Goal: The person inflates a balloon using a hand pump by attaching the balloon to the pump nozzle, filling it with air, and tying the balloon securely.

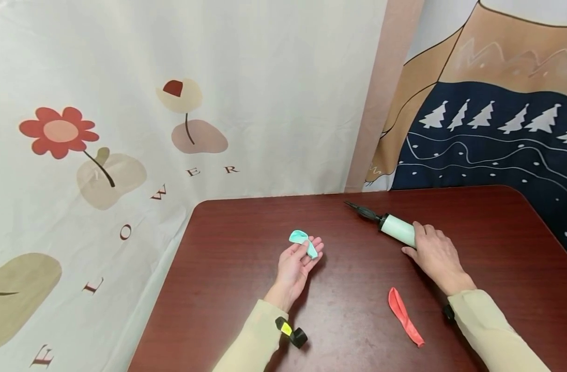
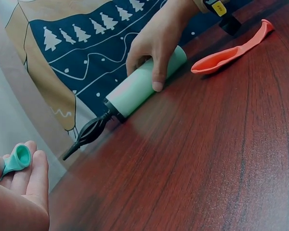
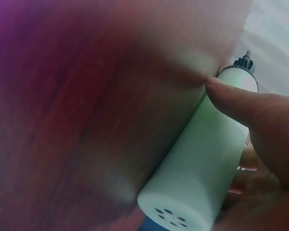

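Observation:
My left hand (image 1: 293, 268), palm turned up, pinches a limp mint-green balloon (image 1: 299, 236) between thumb and fingers. In the left wrist view the mouth of that balloon (image 2: 23, 155) faces the camera. Over to the right, my right hand (image 1: 437, 256) grips a pale green balloon pump (image 1: 398, 230) with a black nozzle, lying on the table. The right wrist view shows the thumb along one side of the pump (image 3: 197, 154) and fingers on the other; small holes mark its end. A flat coral-red balloon (image 1: 402, 315) lies on the table between the two forearms.
The dark reddish-brown table (image 1: 236, 243) has rounded far corners. Behind it hangs a white curtain (image 1: 283, 103) printed with flowers and letters. At the right is a cloth (image 1: 488, 150) with trees on dark blue.

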The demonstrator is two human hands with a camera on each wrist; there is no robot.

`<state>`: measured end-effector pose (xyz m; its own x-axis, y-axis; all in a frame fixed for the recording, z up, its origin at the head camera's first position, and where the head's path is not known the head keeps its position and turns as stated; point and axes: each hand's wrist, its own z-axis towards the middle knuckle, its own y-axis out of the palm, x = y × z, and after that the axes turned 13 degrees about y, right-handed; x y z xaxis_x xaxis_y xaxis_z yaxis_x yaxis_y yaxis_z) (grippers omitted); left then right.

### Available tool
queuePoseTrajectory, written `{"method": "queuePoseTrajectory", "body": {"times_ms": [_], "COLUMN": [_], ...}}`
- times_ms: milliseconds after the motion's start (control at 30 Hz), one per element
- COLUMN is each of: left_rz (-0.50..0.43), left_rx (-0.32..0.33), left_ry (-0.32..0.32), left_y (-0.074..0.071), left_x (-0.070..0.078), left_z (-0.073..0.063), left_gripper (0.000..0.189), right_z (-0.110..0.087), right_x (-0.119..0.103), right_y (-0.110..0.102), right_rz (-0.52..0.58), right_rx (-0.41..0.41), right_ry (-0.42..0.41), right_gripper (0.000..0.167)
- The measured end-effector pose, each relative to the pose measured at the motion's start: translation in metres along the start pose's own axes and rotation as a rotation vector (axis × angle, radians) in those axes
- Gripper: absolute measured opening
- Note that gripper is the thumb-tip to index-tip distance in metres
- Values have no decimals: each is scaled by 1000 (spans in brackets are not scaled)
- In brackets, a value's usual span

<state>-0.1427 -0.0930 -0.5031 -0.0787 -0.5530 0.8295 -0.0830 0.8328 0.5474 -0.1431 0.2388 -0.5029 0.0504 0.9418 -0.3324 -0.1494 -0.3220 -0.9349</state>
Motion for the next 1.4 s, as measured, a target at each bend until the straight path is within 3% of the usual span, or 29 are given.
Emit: {"method": "queuePoseTrajectory", "body": {"times_ms": [300, 400, 600, 800, 967, 1100, 1400], "left_rz": [-1, -8, -59, -116, -159, -190, -205], "left_rx": [1, 7, 39, 56, 75, 91, 124], "left_ry": [-8, -5, -7, -18, -20, -20, -9], "left_y": [0, 0, -1, 3, 7, 11, 15], "left_x": [1, 5, 16, 22, 24, 26, 28], "left_z": [1, 2, 9, 14, 17, 18, 21], "left_gripper": [41, 41, 41, 46, 44, 42, 36], "right_z": [-7, -13, -31, -53, -70, -82, -98], "right_x": [-1, -6, -18, -28, -35, -38, -45], "right_y": [-6, -10, -23, -30, -30, -30, -28], "right_rz": [79, 123, 198, 263, 273, 275, 245], "right_rx": [-146, -159, -212, -282, -296, -285, -297], "right_ry": [98, 118, 109, 118, 103, 77, 34], "right_gripper": [62, 61, 62, 74, 77, 70, 65]}}
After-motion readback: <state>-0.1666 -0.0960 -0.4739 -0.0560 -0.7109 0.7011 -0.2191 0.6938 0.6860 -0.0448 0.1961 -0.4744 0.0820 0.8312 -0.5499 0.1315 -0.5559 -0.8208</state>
